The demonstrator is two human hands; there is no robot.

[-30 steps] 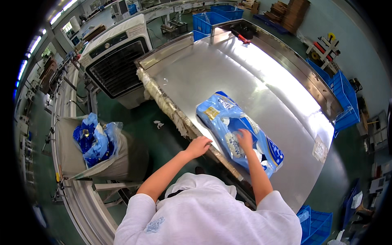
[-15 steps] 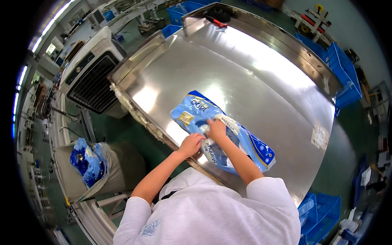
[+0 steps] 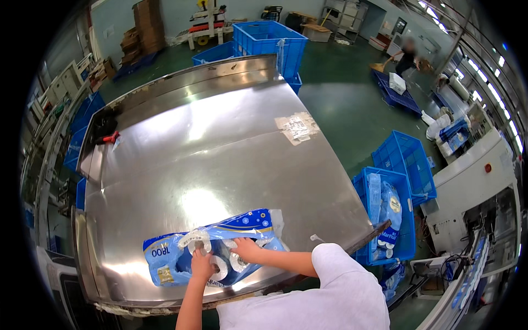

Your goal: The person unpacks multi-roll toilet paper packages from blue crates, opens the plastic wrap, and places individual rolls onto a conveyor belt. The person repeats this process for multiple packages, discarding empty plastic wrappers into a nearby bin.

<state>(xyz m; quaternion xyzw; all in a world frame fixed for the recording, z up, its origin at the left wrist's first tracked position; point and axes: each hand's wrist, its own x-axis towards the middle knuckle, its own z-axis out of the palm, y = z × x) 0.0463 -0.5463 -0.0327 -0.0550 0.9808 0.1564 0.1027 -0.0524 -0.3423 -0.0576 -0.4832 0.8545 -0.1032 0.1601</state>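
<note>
Blue plastic wrap (image 3: 242,224), lower centre, gapes; left hand (image 3: 203,265) and right hand (image 3: 247,251) touch white rolls (image 3: 224,267), grip impossible to tell.

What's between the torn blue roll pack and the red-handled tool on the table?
Nothing but bare metal tabletop between the roll pack and the red-handled tool; the head view shows it.

brn cardboard stack (image 3: 147,26) upper l., blue pallet (image 3: 387,91) upper r., wht machine (image 3: 459,184) far r.
</note>
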